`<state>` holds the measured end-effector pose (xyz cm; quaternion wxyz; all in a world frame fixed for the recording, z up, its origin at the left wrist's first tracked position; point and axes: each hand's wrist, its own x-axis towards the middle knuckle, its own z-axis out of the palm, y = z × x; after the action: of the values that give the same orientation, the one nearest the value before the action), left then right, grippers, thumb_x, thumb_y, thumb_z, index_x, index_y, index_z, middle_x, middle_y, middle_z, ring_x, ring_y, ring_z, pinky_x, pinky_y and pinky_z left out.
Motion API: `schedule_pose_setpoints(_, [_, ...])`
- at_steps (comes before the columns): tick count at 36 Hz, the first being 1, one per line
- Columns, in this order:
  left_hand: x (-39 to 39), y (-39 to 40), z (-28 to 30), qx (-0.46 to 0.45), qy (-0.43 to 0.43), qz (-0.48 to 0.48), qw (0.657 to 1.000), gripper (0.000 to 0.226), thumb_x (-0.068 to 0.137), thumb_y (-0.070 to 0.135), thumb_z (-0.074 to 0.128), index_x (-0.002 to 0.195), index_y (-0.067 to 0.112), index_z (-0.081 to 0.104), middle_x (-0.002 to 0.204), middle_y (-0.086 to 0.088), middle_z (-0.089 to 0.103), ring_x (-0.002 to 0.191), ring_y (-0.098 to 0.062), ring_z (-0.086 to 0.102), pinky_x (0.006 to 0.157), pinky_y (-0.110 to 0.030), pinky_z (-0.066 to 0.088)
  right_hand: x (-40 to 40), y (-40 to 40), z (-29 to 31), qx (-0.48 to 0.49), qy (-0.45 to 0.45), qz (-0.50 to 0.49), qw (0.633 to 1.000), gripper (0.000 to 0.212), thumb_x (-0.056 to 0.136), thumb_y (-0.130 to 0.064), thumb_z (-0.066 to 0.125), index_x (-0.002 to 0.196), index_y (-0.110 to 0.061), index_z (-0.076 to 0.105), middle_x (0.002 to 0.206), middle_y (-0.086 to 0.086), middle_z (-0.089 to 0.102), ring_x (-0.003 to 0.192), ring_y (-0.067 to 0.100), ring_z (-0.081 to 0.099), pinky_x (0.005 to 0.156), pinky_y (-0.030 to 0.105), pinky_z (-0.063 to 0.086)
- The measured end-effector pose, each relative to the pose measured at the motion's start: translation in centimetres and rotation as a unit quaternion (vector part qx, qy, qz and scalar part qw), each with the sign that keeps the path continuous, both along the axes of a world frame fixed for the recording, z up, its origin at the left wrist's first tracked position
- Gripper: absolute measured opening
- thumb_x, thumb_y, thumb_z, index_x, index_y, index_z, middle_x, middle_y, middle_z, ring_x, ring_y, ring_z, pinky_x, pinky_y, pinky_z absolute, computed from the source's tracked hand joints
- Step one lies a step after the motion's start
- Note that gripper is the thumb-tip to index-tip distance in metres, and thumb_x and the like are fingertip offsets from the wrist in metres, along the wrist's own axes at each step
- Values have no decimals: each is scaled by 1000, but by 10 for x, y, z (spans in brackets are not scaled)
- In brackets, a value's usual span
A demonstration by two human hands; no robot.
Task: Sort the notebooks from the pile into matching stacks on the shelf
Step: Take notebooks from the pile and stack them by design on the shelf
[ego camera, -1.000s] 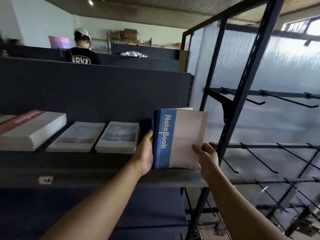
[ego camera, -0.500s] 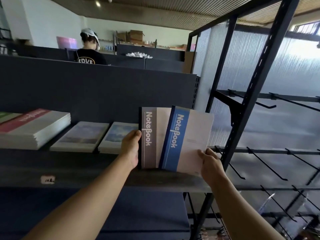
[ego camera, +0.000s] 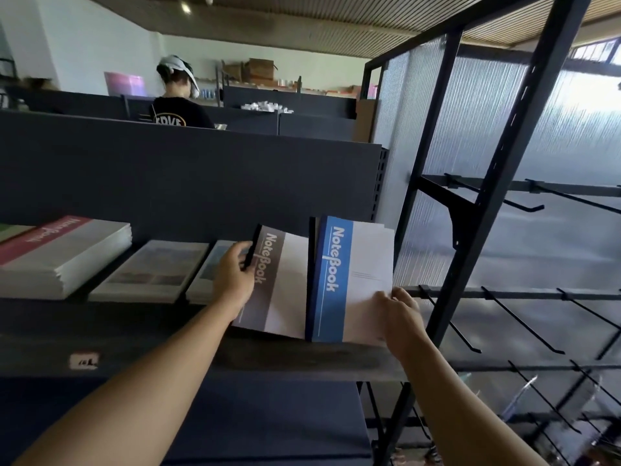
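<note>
Left hand [ego camera: 235, 280] fingers pinch the grey notebook [ego camera: 279, 284] by its spine; right hand [ego camera: 400, 317] grips the blue notebook [ego camera: 349, 280] w/ others behind. Both propped upright on shelf [ego camera: 302, 361], prob. splitting colours before stacking.

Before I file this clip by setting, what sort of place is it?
Probably a stationery shop or its stockroom: flat notebook stacks on a dark display shelf, a bare rack of peg hooks beside it, and cardboard boxes stored at the back.
</note>
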<state>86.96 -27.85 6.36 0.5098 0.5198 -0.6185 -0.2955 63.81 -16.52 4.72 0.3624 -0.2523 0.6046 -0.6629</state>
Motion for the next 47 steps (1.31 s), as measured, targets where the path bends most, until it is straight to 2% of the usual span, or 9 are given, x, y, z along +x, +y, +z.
schedule_pose_setpoints(8, [22, -15, -5, 39, -63, 94, 993, 29, 95, 0, 50, 118, 14, 61, 129, -10, 56, 110, -24, 55, 74, -31, 44, -5, -2, -4, 32, -10, -11, 999, 17, 92, -14, 51, 76, -13, 58, 73, 6, 57, 66, 23, 52, 56, 31, 44])
schedule_pose_setpoints(13, [19, -8, -5, -23, -248, 134, 959, 34, 95, 25, 55, 126, 14, 52, 139, -10, 42, 125, -31, 41, 94, -49, 45, -6, -3, -6, 34, -14, -20, 999, 18, 92, -16, 52, 76, -14, 59, 75, 6, 58, 68, 23, 53, 57, 32, 45])
schedule_pose_setpoints(17, [-31, 36, 14, -15, -95, -182, 978, 78, 81, 80, 26, 109, 15, 57, 87, 3, 58, 78, 0, 55, 70, -15, 43, -5, -2, -5, 33, -18, -8, 999, 21, 94, -16, 52, 74, -14, 57, 77, 7, 57, 71, 24, 53, 58, 35, 46])
schedule_pose_setpoints(20, [-63, 44, 9, 102, -48, -214, 970, 54, 100, 32, 46, 146, 10, 31, 136, -10, 49, 125, -18, 47, 91, -23, 36, -9, 0, -5, 20, -32, 14, 999, 18, 96, -16, 53, 79, -14, 59, 79, 8, 57, 70, 23, 54, 59, 36, 49])
schedule_pose_setpoints(23, [-64, 36, 11, 59, -26, -133, 989, 48, 99, 9, 49, 144, 10, 35, 140, -13, 48, 123, -20, 49, 88, -24, 42, -10, -3, -6, -10, -57, 13, 998, 12, 96, -15, 54, 90, -13, 63, 84, 11, 58, 71, 22, 54, 61, 35, 51])
schedule_pose_setpoints(31, [10, -22, 30, 75, -7, 94, 993, 51, 99, 5, 41, 149, 12, 31, 150, -12, 38, 133, -31, 41, 99, -36, 39, -16, -33, 22, 2, 48, -112, 993, 17, 91, -7, 48, 78, -15, 56, 75, 8, 53, 73, 24, 52, 62, 34, 46])
schedule_pose_setpoints(35, [33, -39, 26, 123, -76, 103, 984, 54, 96, 4, 47, 148, 11, 31, 145, -16, 42, 126, -36, 46, 90, -41, 43, -29, -58, 41, 65, 107, -106, 986, 17, 88, -3, 45, 100, -5, 57, 92, 12, 56, 76, 23, 56, 55, 21, 49])
schedule_pose_setpoints(39, [41, -47, 20, 131, -185, 93, 970, 51, 93, 2, 48, 143, 6, 36, 138, -21, 45, 122, -38, 46, 86, -39, 41, -27, -76, 54, 129, 134, -81, 979, 23, 86, 2, 39, 98, -4, 58, 92, 13, 55, 88, 30, 58, 73, 41, 53])
schedule_pose_setpoints(47, [33, -47, 13, 97, -384, 65, 916, 47, 94, 17, 50, 138, 22, 38, 143, -10, 33, 128, -33, 34, 97, -43, 39, -20, -93, 48, 152, 178, -56, 971, 32, 82, 9, 39, 56, -9, 41, 57, 5, 36, 50, 18, 33, 47, 22, 27])
